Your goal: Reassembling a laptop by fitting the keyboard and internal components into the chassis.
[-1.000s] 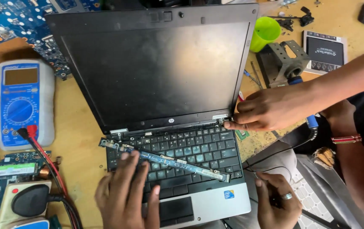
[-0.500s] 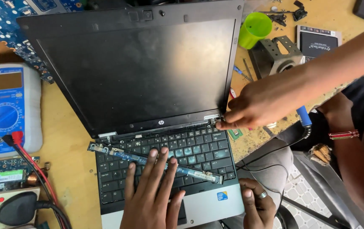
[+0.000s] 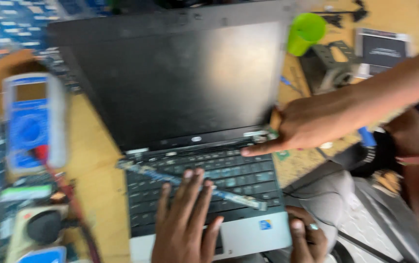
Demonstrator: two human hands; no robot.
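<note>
Open laptop (image 3: pixel 180 122) on worktop (image 3: pixel 92 160), thin strip board (image 3: pixel 190 184) across keyboard. Left hand (image 3: pixel 185 224) flat, fingers spread on keys; right hand (image 3: pixel 309 238) curled at front corner. Lid likely hinge-fragile; grip base edges.
</note>
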